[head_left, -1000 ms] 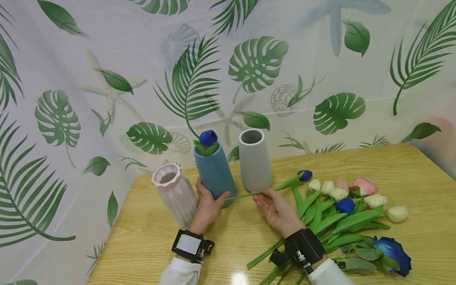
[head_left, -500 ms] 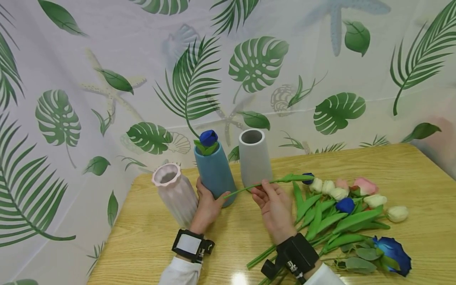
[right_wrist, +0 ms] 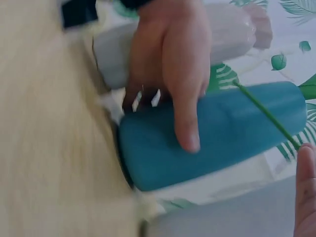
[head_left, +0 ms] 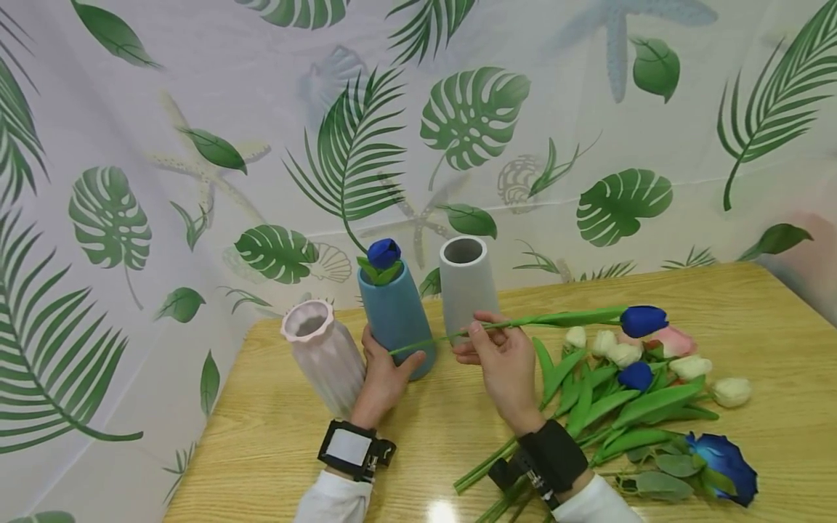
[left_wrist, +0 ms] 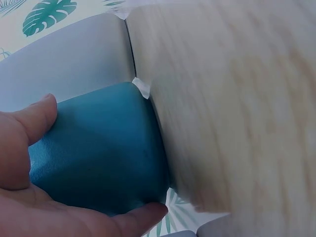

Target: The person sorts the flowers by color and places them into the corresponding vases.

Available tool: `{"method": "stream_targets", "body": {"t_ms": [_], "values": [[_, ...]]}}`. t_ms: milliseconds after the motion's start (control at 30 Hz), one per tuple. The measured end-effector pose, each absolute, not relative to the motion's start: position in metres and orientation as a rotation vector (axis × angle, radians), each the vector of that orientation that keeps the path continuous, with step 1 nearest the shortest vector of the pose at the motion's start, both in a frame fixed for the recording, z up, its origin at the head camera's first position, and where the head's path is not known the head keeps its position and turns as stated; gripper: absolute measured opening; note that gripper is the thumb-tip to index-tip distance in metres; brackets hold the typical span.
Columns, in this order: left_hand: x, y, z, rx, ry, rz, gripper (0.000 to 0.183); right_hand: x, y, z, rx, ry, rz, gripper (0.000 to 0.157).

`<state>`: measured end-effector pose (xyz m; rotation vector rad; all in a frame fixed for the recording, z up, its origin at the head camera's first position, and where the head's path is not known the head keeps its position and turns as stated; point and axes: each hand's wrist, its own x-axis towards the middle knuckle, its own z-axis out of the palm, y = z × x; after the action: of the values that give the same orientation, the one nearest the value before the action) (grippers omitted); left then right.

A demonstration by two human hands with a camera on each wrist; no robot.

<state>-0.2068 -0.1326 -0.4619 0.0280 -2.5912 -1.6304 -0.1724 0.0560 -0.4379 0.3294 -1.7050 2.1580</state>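
Observation:
My left hand (head_left: pixel 384 378) grips the lower part of a blue vase (head_left: pixel 396 312), thumb and fingers on opposite sides in the left wrist view. Out of that vase's mouth shows a blue tulip (head_left: pixel 383 253) with short green leaves. My right hand (head_left: pixel 510 367) pinches the thin stem of a second blue tulip (head_left: pixel 644 321), whose bloom points right over the flower pile. Its bare stem end reaches left across the front of the blue vase. In the right wrist view the stem (right_wrist: pixel 266 113) slants across the vase near a fingertip (right_wrist: pixel 306 158).
A pink vase (head_left: pixel 323 356) with a ruffled rim stands left, and a white vase (head_left: pixel 467 290) stands right of the blue one. White tulips (head_left: pixel 624 354), pink flowers and a blue rose (head_left: pixel 722 468) lie on the wooden table (head_left: pixel 242 450). A leaf-printed cloth (head_left: pixel 523 43) hangs behind.
The held blue tulip's bloom has moved right, over the pile, and its stem lies more level. My right hand has risen slightly and turned. The left hand keeps its grip on the blue vase.

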Motion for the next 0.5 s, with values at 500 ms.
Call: {"method": "stream_targets", "body": {"t_ms": [500], "values": [[-0.206, -0.133, -0.462, 0.039, -2.601, -1.648, 0.104, -0.163, 0.062, -0.410, 0.607, -1.816, 1.526, 0.019]]}}
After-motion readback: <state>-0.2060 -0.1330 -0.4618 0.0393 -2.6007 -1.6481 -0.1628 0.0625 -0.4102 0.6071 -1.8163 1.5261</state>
